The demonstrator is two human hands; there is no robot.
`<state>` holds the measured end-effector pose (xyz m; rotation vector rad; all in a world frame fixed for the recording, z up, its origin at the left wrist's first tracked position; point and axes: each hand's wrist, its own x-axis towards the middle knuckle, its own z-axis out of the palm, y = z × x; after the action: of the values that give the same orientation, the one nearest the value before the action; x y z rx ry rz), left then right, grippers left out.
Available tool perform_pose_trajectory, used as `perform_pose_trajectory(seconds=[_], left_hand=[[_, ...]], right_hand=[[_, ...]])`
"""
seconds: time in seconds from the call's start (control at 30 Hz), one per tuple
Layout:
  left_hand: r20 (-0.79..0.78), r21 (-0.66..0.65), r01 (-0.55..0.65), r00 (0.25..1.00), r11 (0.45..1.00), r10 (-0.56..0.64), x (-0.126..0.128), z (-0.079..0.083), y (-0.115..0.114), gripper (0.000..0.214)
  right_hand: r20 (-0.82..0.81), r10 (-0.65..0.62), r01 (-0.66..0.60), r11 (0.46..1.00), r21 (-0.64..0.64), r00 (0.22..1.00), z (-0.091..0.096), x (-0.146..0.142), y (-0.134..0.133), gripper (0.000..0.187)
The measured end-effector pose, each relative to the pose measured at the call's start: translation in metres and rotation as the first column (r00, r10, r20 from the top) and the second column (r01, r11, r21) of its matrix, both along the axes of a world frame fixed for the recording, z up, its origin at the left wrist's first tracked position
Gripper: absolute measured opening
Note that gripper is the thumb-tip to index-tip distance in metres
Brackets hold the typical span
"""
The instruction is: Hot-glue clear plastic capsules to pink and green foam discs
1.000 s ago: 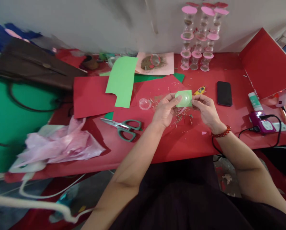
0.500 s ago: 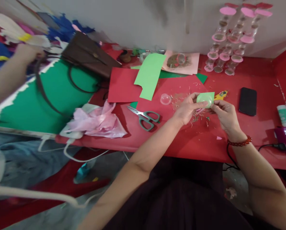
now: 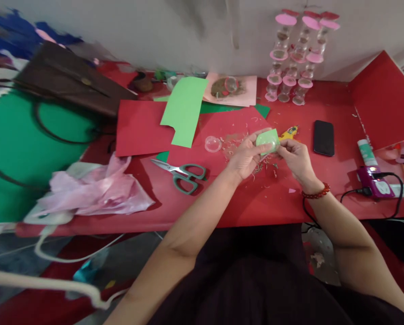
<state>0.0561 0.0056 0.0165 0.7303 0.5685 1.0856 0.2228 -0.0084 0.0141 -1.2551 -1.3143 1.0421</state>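
Observation:
Both of my hands pinch a small light-green paper square with a clear plastic dome on it (image 3: 268,140), held just above the red table (image 3: 242,203). My left hand (image 3: 245,157) grips its left edge with thumb and fingers closed. At its right edge my right hand (image 3: 294,155), with a red bead bracelet on the wrist, is closed on the square. A second clear dome (image 3: 213,144) lies on red paper just left of my left hand. Paper scraps lie scattered under my hands.
Green-handled scissors (image 3: 183,174) lie left of my hands. Red and green paper sheets (image 3: 184,108), a black phone (image 3: 323,137), a yellow cutter (image 3: 289,132), a glue tube (image 3: 366,152), a purple glue gun (image 3: 374,180), pink tissue (image 3: 93,192), a brown bag (image 3: 66,83) and stacked dome columns (image 3: 294,58) surround them.
The view swung left and back to the right. My hands stayed together on the green square and turned it slightly. Another person's arm seen at the left half a second ago is gone.

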Motion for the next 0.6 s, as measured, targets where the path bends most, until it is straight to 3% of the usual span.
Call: perform_pose_trajectory(seconds=[0.17,0.27,0.33,0.4,0.5,0.6], left_hand=[[-0.029,0.061,-0.015,0.999,0.998,0.017,0.006,0.001,-0.003,0.04],[-0.017,0.084,-0.143,0.989,0.986,0.145,0.003,0.009,-0.001,0.04],[-0.002,0.063,-0.269,0.963,0.961,0.27,-0.007,0.023,0.001,0.036],[0.017,0.042,-0.343,0.939,0.939,0.342,-0.027,0.043,0.001,0.029],[0.043,0.07,-0.455,0.891,0.888,0.453,-0.07,0.075,-0.004,0.021],[0.009,0.082,-0.546,0.837,0.834,0.547,-0.118,0.094,-0.017,0.015]], right_hand=[[0.036,0.042,-0.043,0.999,0.019,0.998,-0.002,0.0,-0.001,0.019],[0.154,0.011,-0.02,0.998,0.054,0.988,0.001,0.008,0.002,0.031],[0.307,-0.023,-0.011,0.994,0.108,0.952,0.008,0.015,0.004,0.03],[0.473,-0.016,-0.085,0.978,0.191,0.881,0.018,0.015,0.005,0.021],[0.734,0.014,-0.331,0.898,0.289,0.679,0.03,-0.007,-0.002,0.048],[0.799,0.216,-0.546,0.822,0.161,0.561,0.033,-0.06,-0.017,0.039]])
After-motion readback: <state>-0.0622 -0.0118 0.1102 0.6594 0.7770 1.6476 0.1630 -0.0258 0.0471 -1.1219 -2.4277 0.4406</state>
